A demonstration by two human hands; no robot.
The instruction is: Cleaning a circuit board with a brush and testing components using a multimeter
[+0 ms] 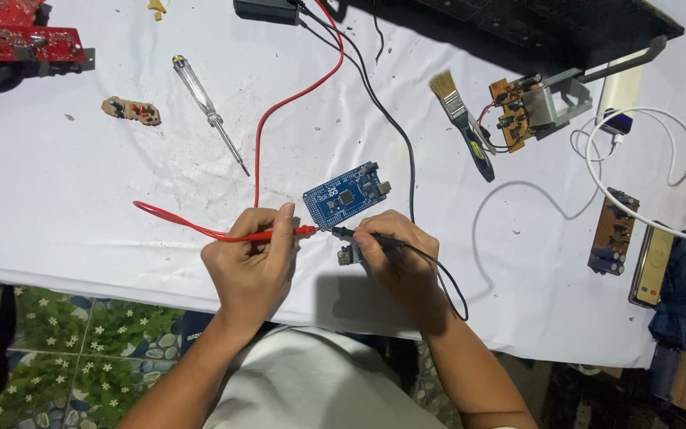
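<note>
A blue circuit board lies on the white cloth near the table's front edge. My left hand grips a red test probe, its tip pointing right at the board's near corner. In my right hand is a black test probe, its tip pointing left toward the same corner. The two probe tips almost meet. A small grey component lies just under my right hand's fingers. The red lead and the black lead run up the table to a black device at the top edge.
A clear-handled screwdriver and a small tan board lie at the left. A red circuit board sits top left. At the right are a brush, a brown board with metal bracket, a white cable, a dark board.
</note>
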